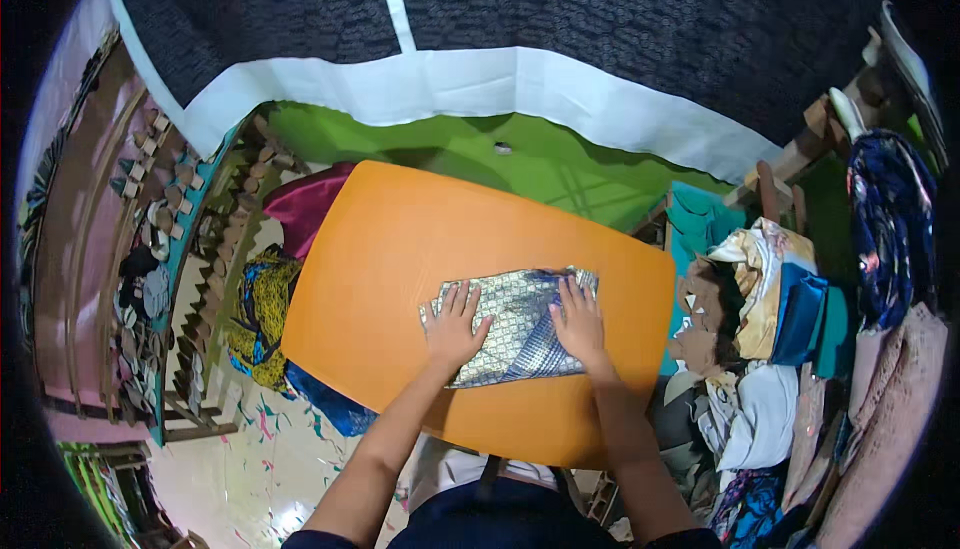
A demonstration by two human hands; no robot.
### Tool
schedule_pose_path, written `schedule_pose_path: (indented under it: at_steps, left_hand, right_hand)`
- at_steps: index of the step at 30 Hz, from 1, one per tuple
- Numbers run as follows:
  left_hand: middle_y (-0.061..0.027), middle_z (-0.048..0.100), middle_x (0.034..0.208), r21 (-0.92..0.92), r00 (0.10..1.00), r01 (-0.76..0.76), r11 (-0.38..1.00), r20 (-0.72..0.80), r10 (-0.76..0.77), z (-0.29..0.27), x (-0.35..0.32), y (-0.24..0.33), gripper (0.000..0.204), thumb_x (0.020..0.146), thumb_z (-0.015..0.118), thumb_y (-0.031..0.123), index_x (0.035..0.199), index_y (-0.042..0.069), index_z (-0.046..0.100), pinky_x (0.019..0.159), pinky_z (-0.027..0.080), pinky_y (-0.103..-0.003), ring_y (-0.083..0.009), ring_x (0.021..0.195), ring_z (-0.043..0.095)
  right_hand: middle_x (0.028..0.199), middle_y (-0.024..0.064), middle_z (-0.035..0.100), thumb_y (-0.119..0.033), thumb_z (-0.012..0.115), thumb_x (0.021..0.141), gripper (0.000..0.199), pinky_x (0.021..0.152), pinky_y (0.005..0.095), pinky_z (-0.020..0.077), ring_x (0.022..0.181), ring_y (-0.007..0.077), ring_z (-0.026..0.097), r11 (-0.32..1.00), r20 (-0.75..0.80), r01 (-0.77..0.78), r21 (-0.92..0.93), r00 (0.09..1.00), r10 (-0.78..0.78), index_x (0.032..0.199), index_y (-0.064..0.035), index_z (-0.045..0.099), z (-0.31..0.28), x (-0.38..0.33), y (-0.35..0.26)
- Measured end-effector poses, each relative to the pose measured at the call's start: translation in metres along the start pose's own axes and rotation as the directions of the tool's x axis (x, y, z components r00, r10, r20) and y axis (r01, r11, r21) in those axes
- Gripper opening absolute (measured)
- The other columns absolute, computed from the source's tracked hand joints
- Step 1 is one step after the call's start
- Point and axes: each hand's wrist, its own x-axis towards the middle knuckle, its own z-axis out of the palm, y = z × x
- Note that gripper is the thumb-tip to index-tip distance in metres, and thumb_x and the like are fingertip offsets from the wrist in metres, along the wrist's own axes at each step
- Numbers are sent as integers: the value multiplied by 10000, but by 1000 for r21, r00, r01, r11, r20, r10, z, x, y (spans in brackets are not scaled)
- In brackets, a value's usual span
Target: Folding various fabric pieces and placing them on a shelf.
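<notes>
A folded piece of patterned cloth [515, 314], cream and grey with a dark blue checked part, lies flat on the orange tabletop [390, 249]. My left hand [457, 329] rests palm down on its left side, fingers spread. On the right side, near the blue part, my right hand [580, 324] presses flat with its fingers stretched out. Neither hand grips anything. Both forearms reach in from the lower edge.
Piled fabrics [760, 289] crowd the right side, with more cloth hanging from a wooden rack. Dark red cloth [305, 204] and yellow-black cloth [260, 319] lie left of the table. A wooden rack [200, 329] stands further left. Scraps litter the tiled floor [230, 479].
</notes>
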Motion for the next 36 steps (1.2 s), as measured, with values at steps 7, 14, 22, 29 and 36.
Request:
schedule_pose_path:
  at_steps: [7,14,22,29,36]
  left_hand:
    - [-153,232,1411,174,896,-418,892,-84,436,-31,41,-29,759,742,511,574,1328,122,338,1034,138,-537,-322,1287,231]
    - [-256,344,1236,-919,976,110,378,28,-216,-40,-52,-22,735,712,670,100,1273,-73,229,924,365,-402,-340,1090,421]
    - [-159,528,1075,-783,787,573,-242,608,-102,8,-91,-42,611,741,705,177,1200,-18,352,767,481,-339,-222,913,556]
    - [-158,524,1131,-560,580,812,-167,739,344,-17,-61,-70,478,831,564,151,1245,15,367,850,467,-430,-298,980,552]
    - [-146,532,1081,-625,468,771,120,684,559,-32,-52,-26,462,801,545,24,1226,-10,366,837,474,-391,-257,961,551]
  right_hand:
    - [1135,223,491,-413,498,824,588,888,451,351,1083,353,438,939,265,-313,-144,902,341,1191,43,444,-11,-83,-77]
    - [1159,324,399,-441,594,764,764,947,478,311,1100,427,383,888,16,-415,199,907,421,1221,125,358,21,-110,-112]
    - [1053,175,571,-376,727,664,645,862,343,403,996,268,532,538,258,-531,655,826,501,1106,30,491,22,-92,-113]
    - [1048,103,599,-200,660,766,445,808,295,462,929,163,575,-493,552,-351,796,755,354,1135,4,518,37,-118,-144]
    - [904,111,630,-200,665,779,320,692,329,521,772,205,624,-781,501,178,599,677,539,1019,-5,581,-26,-173,-173]
